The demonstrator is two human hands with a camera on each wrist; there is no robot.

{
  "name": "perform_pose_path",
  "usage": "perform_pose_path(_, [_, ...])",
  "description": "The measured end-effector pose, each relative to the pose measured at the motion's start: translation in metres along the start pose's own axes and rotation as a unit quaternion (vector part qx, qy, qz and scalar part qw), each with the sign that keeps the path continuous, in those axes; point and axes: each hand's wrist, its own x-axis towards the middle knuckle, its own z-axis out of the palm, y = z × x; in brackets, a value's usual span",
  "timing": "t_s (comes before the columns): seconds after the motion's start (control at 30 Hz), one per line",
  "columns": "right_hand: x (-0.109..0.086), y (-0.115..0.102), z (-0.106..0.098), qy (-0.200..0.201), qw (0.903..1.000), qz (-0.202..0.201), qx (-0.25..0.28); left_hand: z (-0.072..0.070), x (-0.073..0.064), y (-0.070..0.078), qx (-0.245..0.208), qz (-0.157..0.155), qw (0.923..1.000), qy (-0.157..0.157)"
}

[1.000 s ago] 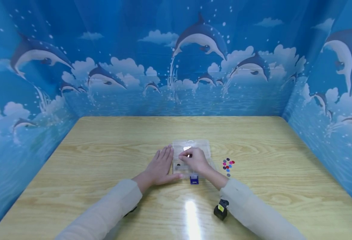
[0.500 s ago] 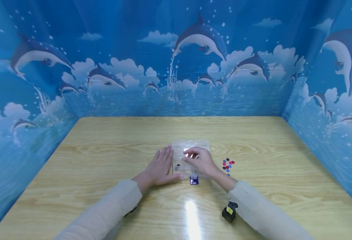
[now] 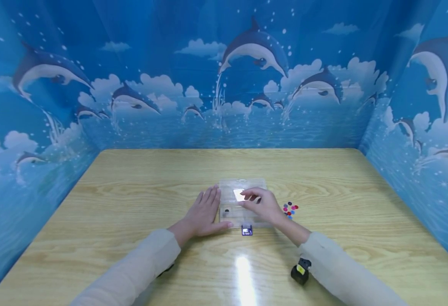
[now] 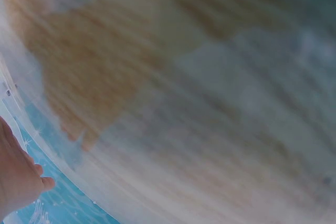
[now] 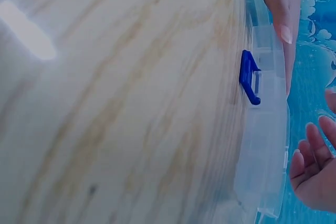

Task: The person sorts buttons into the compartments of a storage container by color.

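Note:
A clear plastic compartment box lies opened on the table, its lid laid back and its blue latch at the front. One small dark button sits in a left compartment. My left hand lies flat along the box's left side, the thumb touching its front edge. Above the box's right part hovers my right hand, fingers loosely bent and apart. In the right wrist view, nothing shows between the fingers of that hand. Several colored buttons lie right of the box, partly hidden by my right hand and wrist.
The wood-grain table carries a bright light reflection in front of the box. A blue dolphin-print curtain encloses the back and sides. A black wrist camera hangs under my right sleeve.
My right hand has drawn back rightward over the box toward the loose buttons, its finger and thumb tips parting. The left hand stays in place.

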Motion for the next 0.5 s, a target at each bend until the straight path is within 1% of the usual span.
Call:
perform_pose_path(0.23, [-0.005,0.004,-0.007,0.003,1.0,-0.007,0.003,0.001,0.0,0.0,0.0,0.002,1.0,0.004])
perform_pose_path(0.4, [-0.007,0.007,-0.012,0.007,1.0,0.001,0.002,0.001,0.0,-0.001,-0.001,0.006,0.9999,0.008])
perform_pose_path(0.5, [-0.008,0.01,-0.015,0.01,0.9999,-0.005,0.0,0.001,0.0,0.0,0.0,0.005,1.0,0.008])
